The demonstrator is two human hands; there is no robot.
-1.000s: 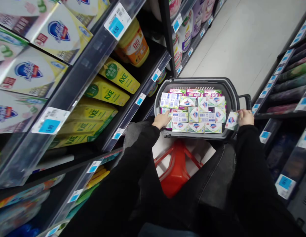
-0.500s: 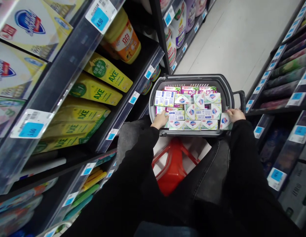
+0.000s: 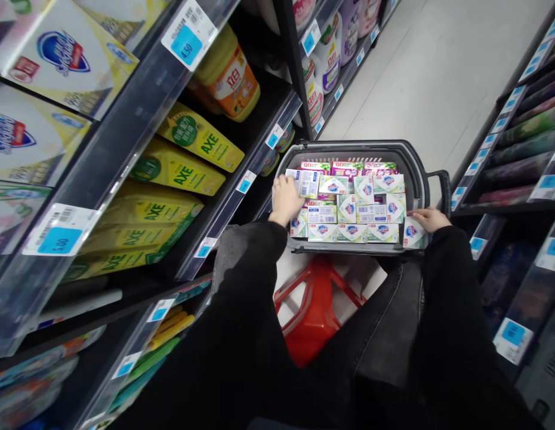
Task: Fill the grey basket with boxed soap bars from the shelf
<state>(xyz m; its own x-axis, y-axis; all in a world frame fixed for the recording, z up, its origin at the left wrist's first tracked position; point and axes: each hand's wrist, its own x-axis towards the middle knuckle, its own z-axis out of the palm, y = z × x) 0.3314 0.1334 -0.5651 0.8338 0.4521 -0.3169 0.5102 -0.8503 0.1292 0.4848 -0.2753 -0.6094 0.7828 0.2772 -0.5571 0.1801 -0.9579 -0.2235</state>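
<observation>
A grey shopping basket (image 3: 349, 246) rests across my knees, packed with small boxed soap bars in white, green and pink cartons. My left hand (image 3: 286, 200) is at the basket's left end, its fingers curled round the end of a white soap box (image 3: 308, 184) in the back left; part of the grip is hidden. At the front right corner my right hand (image 3: 432, 219) has its fingers on another soap box (image 3: 412, 233), which stands slightly apart from the rows. Pink cartons (image 3: 347, 169) show beneath and behind the white ones.
Shelves on the left hold yellow dish soap bottles (image 3: 206, 140), large soap packs (image 3: 67, 60) and an orange-labelled tub (image 3: 233, 77). A red plastic stool (image 3: 313, 310) is between my legs. A right-hand shelf (image 3: 505, 209) stands close to the basket handle (image 3: 445, 188); pale aisle floor (image 3: 394, 89) lies ahead.
My left hand has moved up and back from the front left box to the back left one. The right hand stays at the corner box, its fingers shifted slightly.
</observation>
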